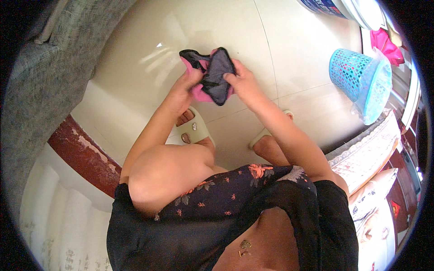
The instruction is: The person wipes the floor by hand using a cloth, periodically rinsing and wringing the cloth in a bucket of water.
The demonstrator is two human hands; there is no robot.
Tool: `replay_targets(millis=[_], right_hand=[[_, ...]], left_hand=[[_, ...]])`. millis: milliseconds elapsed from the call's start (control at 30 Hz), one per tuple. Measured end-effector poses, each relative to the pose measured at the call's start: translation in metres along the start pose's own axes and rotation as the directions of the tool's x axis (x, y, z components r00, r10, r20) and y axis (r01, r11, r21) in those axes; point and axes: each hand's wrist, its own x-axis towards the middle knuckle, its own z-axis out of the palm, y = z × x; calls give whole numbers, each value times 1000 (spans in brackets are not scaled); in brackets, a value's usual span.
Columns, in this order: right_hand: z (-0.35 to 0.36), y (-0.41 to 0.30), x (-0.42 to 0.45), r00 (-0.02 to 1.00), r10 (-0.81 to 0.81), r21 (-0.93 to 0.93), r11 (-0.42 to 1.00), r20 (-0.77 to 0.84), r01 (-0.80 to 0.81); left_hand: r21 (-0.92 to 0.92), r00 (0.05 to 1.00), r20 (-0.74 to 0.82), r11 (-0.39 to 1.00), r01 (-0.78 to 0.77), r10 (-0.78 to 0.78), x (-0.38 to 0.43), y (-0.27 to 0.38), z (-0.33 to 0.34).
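A pink fabric item with dark grey panels and black edging [218, 78] is stretched between my two hands above the floor; its exact kind is unclear. My left hand [190, 86] grips its pink part on the left, with the fingers mostly hidden by the cloth. On the right side my right hand [239, 79] pinches it, thumb on the grey panel and fingers behind. Below the hands, my feet are in pale green slippers [200, 130] on the tiles.
A blue perforated waste basket [347, 73] lined with a clear bag stands at the right. Above it is a white bucket [359, 12]. Grey fabric [44, 84] hangs along the left, beside a worn dark red edge [86, 157]. Cushions [373, 200] lie at the lower right.
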Motion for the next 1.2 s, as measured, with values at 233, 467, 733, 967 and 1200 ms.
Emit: replay_targets(millis=[233, 467, 733, 967, 1200], right_hand=[[-35, -49, -31, 952, 307, 251, 923, -18, -293], [-46, -70, -40, 959, 269, 595, 758, 89, -267], [-71, -99, -46, 998, 49, 564, 826, -41, -17], [-99, -159, -67, 988, -139, 563, 811, -71, 155], [-93, -185, -85, 973, -225, 593, 791, 52, 151]], left_hand=[[28, 985, -112, 991, 135, -131, -10, 4, -5], [31, 992, 49, 993, 116, -118, -12, -25, -27], [157, 984, 173, 988, 5, -33, -17, -7, -15], [599, 889, 339, 799, 49, -309, -26, 38, -13], [385, 943, 333, 916, -114, -22, 14, 28, 24]])
